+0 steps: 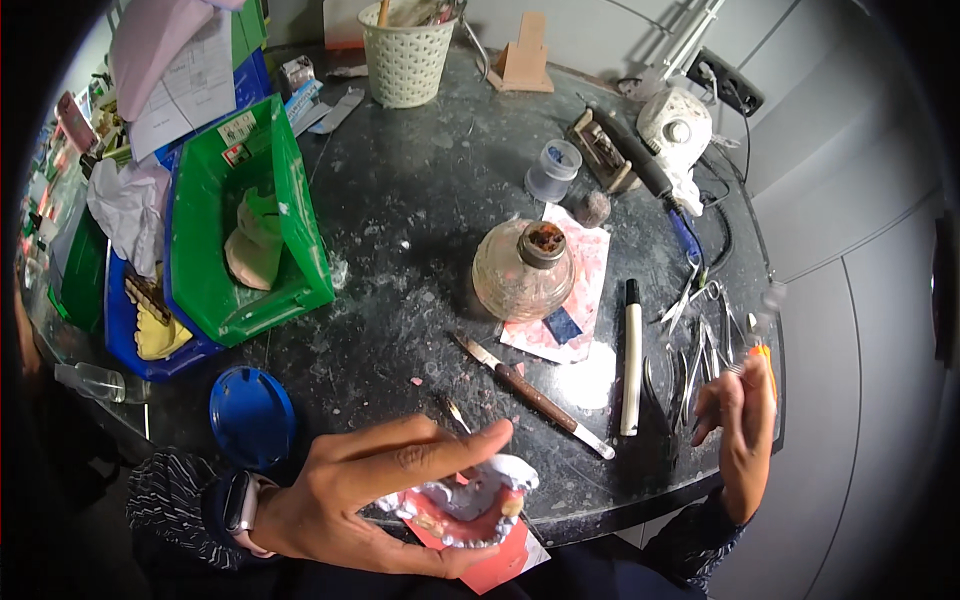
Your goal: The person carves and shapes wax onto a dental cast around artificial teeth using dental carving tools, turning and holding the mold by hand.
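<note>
Near the front edge, my left hand (370,495) grips a dental model (470,510) between thumb and fingers. The model is a whitish arch with pink wax and a few tooth-coloured pieces on it. Under it shows a pink wax sheet (508,560). At the right edge of the table, my right hand (742,410) is raised with thumb and forefinger pinched. A blurred, thin metallic object (772,300) shows above those fingertips; its kind is unclear. Several pliers and scissors (690,360) lie beside this hand. A brown-handled wax knife (540,395) rests between both hands.
A glass spirit burner (520,275) stands mid-table on a pink-stained paper (595,270). A white marker (632,370) lies right of it. On the left are a green bin (300,230) and a blue lid (250,418). A white basket (405,60) and a handpiece (635,155) sit behind.
</note>
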Action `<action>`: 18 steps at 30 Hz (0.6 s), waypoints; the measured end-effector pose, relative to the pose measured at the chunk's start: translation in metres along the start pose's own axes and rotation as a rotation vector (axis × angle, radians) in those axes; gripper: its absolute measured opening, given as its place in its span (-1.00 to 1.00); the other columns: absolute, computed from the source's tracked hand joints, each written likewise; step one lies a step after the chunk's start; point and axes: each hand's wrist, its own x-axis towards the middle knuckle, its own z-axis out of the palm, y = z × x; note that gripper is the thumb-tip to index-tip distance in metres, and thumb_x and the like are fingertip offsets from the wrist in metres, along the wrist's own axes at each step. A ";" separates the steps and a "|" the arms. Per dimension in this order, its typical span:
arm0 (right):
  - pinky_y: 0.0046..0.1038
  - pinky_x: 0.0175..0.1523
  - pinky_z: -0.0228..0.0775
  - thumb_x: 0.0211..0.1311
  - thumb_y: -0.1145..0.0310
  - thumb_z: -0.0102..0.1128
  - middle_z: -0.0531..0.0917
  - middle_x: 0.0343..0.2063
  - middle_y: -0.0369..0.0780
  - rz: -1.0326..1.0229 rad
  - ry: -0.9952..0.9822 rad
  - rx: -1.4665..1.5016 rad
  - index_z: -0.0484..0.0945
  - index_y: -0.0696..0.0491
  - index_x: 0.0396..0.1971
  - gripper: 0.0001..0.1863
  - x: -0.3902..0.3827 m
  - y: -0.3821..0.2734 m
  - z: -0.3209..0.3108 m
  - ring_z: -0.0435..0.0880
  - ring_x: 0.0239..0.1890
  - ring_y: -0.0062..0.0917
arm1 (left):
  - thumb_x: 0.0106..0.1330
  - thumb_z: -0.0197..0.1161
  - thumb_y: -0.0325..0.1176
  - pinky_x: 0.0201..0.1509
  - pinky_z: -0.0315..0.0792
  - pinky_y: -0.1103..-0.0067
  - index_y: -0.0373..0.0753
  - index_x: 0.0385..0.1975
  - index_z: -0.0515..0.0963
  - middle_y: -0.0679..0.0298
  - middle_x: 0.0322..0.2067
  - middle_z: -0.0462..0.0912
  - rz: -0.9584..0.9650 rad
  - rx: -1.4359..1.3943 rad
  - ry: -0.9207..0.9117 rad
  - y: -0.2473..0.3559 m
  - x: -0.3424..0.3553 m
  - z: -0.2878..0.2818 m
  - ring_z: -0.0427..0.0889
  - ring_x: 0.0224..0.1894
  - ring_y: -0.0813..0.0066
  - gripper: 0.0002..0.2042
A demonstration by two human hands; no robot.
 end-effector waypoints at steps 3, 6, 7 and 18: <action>-0.54 -0.60 0.50 0.29 0.44 -0.26 0.43 -0.58 -0.13 -0.074 0.062 0.476 0.11 0.11 -0.28 -0.91 -0.025 -0.011 0.017 0.49 -0.66 -0.52 | -0.17 0.43 -0.38 -0.38 0.46 0.67 -0.44 -0.01 0.35 0.20 -0.42 0.51 0.001 -0.033 -0.074 -0.003 0.002 0.000 0.52 -0.42 0.53 -0.35; -0.61 -0.77 0.42 0.12 0.43 0.06 0.38 -0.67 -0.22 -0.335 -0.066 0.805 0.07 0.06 -0.36 -0.70 -0.038 -0.005 0.049 0.39 -0.75 -0.61 | -0.33 0.53 -0.29 -0.51 0.46 0.74 -0.43 -0.10 0.42 0.17 -0.49 0.53 0.116 -0.007 -0.121 -0.009 0.006 0.005 0.56 -0.53 0.54 -0.31; -0.58 -0.77 0.45 0.03 0.51 0.15 0.40 -0.66 -0.22 -0.392 -0.120 0.894 0.06 0.04 -0.40 -0.63 -0.045 -0.004 0.056 0.40 -0.75 -0.59 | -0.33 0.53 -0.29 -0.51 0.46 0.74 -0.43 -0.10 0.42 0.17 -0.49 0.53 0.108 -0.012 -0.122 -0.006 0.005 0.006 0.56 -0.53 0.54 -0.31; -0.45 -0.22 0.57 -0.10 0.65 0.24 0.53 -0.32 -0.03 -0.644 -0.233 0.832 0.28 0.08 -0.43 -0.69 -0.065 0.025 0.089 0.58 -0.23 -0.18 | -0.26 0.51 -0.28 -0.58 0.44 0.77 -0.35 -0.16 0.49 0.24 -0.48 0.56 -0.054 -0.063 -0.197 -0.013 0.004 0.011 0.55 -0.58 0.61 -0.42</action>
